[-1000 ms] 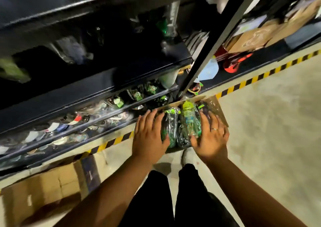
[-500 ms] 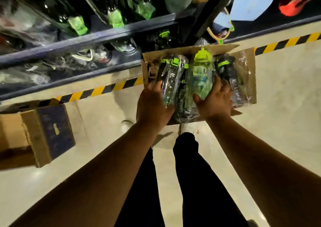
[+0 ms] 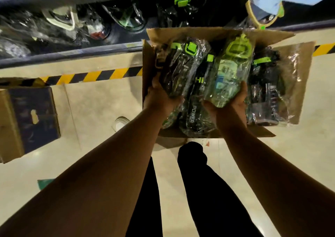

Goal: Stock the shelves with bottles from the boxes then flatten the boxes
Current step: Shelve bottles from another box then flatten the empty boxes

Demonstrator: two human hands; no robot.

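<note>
Both my hands, which were lying flat on the pack one second ago, are now gripping bottles. My left hand [image 3: 159, 99] is curling its fingers round a black wrapped bottle [image 3: 181, 70]. My right hand [image 3: 233, 104] is holding a green bottle [image 3: 230, 70] near its bottom, with the thumb on one side and the fingers on the other. Both bottles are lying in the open cardboard box [image 3: 299, 64] on the floor, among other wrapped ones. Behind the box, the striped tape [image 3: 94, 75] is running along the floor, and more wrapped bottles [image 3: 126, 19] are sitting on the low shelf [image 3: 72, 53].
</note>
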